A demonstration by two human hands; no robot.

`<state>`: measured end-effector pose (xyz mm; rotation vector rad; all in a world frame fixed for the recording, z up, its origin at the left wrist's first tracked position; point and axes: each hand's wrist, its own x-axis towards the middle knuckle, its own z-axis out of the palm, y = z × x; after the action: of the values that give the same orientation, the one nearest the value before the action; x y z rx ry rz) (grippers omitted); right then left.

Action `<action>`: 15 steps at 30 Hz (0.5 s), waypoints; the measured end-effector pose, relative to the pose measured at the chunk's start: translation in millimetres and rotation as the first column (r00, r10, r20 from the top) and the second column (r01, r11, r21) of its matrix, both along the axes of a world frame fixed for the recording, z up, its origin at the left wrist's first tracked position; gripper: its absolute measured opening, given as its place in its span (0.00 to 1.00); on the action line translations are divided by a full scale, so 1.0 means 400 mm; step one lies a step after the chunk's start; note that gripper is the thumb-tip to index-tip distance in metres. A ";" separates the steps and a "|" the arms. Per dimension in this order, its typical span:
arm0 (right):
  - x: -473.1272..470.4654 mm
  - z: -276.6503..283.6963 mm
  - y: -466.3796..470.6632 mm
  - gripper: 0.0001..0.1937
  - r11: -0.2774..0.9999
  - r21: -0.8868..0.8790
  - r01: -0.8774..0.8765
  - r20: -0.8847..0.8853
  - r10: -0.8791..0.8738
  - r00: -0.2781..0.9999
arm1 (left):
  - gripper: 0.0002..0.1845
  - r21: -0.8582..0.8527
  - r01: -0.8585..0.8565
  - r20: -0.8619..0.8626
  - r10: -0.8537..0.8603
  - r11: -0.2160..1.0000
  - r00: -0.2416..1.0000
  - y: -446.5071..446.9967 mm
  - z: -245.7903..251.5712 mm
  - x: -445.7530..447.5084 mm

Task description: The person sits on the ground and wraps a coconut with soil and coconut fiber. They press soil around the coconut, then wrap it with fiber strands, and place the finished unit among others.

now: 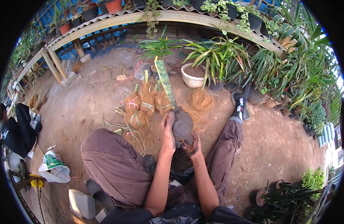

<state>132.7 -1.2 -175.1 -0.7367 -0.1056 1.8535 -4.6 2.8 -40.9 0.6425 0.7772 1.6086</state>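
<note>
A dark, moist ball of soil (183,126) is held between my two hands above my lap. From its top rises a single mottled green snake plant leaf (167,81) with yellow edges, leaning left. My left hand (167,127) presses along the ball's left side. At the lower right, my right hand (192,146) supports it with soil-stained fingers, around a smaller lump of soil. Beneath my hands, between my legs, is a black container (181,161) of dark soil. Just beyond lie several fibre-wrapped bundles (147,102) bound with strips, some with cut leaf tips protruding.
Loose brown fibre (200,101) lies beyond my hands. Behind it stand a white pot (193,75) and leafy plants (216,54). A white plastic bag (54,167) and a pale block (81,203) are at left, near another person (19,131). Potted plants (261,196) stand lower right.
</note>
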 end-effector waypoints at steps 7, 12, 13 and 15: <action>0.020 0.228 0.001 0.19 0.925 0.375 0.069 0.428 -0.238 0.872 | 0.31 -0.010 -0.026 -0.032 0.026 1.000 0.999 0.005 -0.024 -0.004; 0.036 0.374 -0.032 0.19 0.762 0.605 0.230 0.423 -0.552 0.718 | 0.28 0.075 -0.098 -0.166 0.109 0.992 0.980 0.008 -0.038 0.003; 0.034 0.396 -0.041 0.19 0.735 0.634 0.241 0.442 -0.600 0.666 | 0.27 0.093 -0.070 -0.261 0.092 0.993 0.961 0.001 -0.027 0.004; 0.021 0.431 -0.068 0.19 0.665 0.730 0.158 0.501 -0.678 0.538 | 0.27 0.127 -0.007 -0.415 0.060 0.992 0.908 -0.016 0.006 0.004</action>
<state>141.3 -28.2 -2.9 -0.9033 -0.9418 0.7915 -3.0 -3.7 -38.5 1.0936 1.0095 1.5771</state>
